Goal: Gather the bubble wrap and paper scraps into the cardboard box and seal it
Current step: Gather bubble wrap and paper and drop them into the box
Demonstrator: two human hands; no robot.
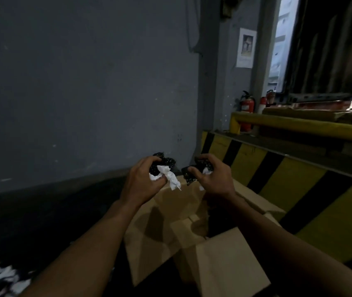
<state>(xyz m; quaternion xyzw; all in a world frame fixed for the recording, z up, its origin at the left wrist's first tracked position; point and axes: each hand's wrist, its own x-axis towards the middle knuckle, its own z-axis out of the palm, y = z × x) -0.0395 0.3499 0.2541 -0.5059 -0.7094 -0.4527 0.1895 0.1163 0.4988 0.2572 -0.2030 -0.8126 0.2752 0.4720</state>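
Note:
An open cardboard box (220,260) stands on the dark floor below my arms, its flaps spread outward. Above its far side my left hand (142,183) grips a wad of black bubble wrap (166,161) together with a twisted white paper scrap (170,179). My right hand (213,179) holds another piece of black bubble wrap (189,175), with a bit of white paper showing between its fingers. Both hands hover over the box opening, a short gap between them. The inside of the box is in shadow.
More white paper scraps (1,279) lie on the floor at the lower left. A grey wall (85,82) rises straight ahead. A yellow-and-black striped barrier (299,179) runs along the right of the box, with red fire extinguishers (248,108) behind it.

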